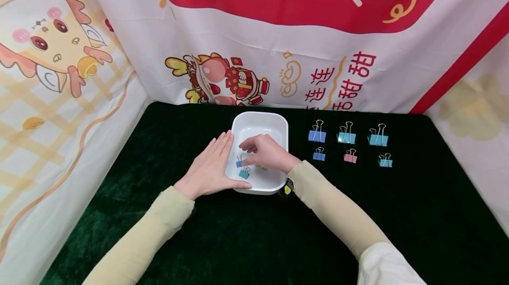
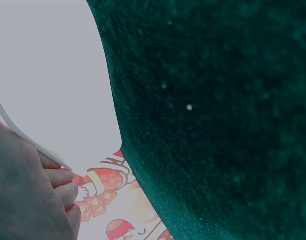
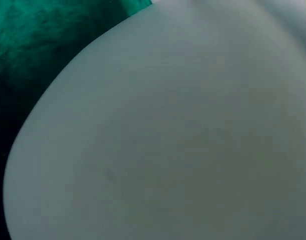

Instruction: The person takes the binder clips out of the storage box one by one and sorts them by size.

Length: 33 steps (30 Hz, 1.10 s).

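A white tray lies on the dark green cloth, with a small blue binder clip and a teal binder clip inside. My left hand rests along its left side, fingers straight and thumb along the near rim. In the left wrist view, the fingers lie against the tray's pale wall. Inside the tray, my right hand reaches with bent fingers, thumb and forefinger apart, the thumb tip right at the blue clip. Under its palm, a small yellowish thing is mostly hidden. Tray wall fills the right wrist view.
To the tray's right stand two rows of binder clips. The back row has a larger blue clip and two teal ones; the front row has smaller blue, pink and teal ones. A printed curtain hangs behind.
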### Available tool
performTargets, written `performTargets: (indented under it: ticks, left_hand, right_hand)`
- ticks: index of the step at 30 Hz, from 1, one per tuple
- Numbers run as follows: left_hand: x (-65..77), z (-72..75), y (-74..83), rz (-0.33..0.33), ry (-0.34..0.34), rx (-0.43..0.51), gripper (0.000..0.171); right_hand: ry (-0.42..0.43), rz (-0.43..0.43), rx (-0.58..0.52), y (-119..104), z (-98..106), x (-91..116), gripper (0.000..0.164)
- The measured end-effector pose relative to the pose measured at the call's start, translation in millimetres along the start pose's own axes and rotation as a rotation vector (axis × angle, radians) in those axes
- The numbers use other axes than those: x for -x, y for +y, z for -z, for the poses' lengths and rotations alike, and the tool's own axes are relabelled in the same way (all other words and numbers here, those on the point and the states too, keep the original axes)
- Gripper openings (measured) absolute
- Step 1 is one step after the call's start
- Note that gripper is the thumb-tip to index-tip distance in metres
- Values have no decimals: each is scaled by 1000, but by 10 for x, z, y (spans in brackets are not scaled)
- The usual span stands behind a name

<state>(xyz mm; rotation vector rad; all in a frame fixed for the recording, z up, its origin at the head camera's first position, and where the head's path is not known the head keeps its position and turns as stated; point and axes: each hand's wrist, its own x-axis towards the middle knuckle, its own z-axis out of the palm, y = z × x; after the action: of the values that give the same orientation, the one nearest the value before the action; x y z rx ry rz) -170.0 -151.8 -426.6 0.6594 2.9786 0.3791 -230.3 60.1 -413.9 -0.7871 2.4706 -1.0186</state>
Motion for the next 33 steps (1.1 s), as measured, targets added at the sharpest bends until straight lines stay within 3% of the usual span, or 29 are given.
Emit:
performTargets:
  ticks: [9, 25, 33]
  left_hand:
    - [-5, 9, 14, -10, 0, -6, 135]
    - [13, 8, -1, -19, 7, 9, 134]
    - [11, 13, 1, -23, 13, -1, 135]
  right_hand:
    - [7, 28, 35, 16, -71, -34, 41]
    - [-86, 39, 155, 9, -154, -83, 16]
    - [-125, 39, 201, -11, -158, -74, 18]
